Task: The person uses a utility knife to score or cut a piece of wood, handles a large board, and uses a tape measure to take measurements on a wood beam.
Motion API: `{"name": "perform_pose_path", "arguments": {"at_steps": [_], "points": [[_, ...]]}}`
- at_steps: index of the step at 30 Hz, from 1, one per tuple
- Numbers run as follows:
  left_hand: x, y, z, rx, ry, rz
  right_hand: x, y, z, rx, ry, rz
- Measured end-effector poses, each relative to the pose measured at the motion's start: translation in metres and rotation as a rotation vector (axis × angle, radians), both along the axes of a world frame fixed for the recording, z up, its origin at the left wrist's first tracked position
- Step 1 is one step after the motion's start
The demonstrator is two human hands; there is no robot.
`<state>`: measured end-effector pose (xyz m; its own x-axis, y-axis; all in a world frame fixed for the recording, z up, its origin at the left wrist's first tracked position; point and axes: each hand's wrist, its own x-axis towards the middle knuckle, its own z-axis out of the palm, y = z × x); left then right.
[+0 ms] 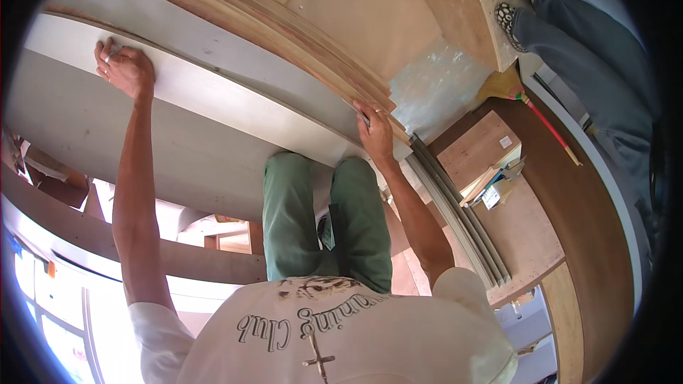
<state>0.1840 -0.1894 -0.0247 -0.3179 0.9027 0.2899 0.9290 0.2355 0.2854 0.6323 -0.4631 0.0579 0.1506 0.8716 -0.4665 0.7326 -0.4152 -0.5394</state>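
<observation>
A long, pale strip board [235, 103] lies slantwise across a wide grey panel [178, 149] in front of me. My left hand [126, 70] rests on the strip's left part with its fingers curled in. Something small and whitish shows between those fingers, too small to name. Near the strip's right end is my right hand [377, 131], closed around a slim, dark, pen-like tool [362, 116]. Its fingertips are beside the stacked wooden boards [313, 64]. Both my knees, in green trousers [290, 199], are against the strip's near side.
Another person's legs [583, 64] and patterned shoes are at upper right, beside a plywood box [455, 18]. A broom with a red handle [546, 126] lies below them. Grey channel-like strips [462, 213] run along my right, next to a plywood piece [526, 220] with small items on it.
</observation>
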Motion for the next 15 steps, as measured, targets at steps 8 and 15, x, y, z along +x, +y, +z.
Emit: {"name": "perform_pose_path", "arguments": {"at_steps": [8, 15], "points": [[0.002, -0.003, -0.003, -0.01, 0.032, -0.021, -0.011, -0.018, -0.005, 0.158, -0.051, 0.035], [-0.003, -0.008, 0.004, -0.05, 0.08, -0.079, -0.01, -0.022, -0.002, 0.196, -0.013, -0.082]]}}
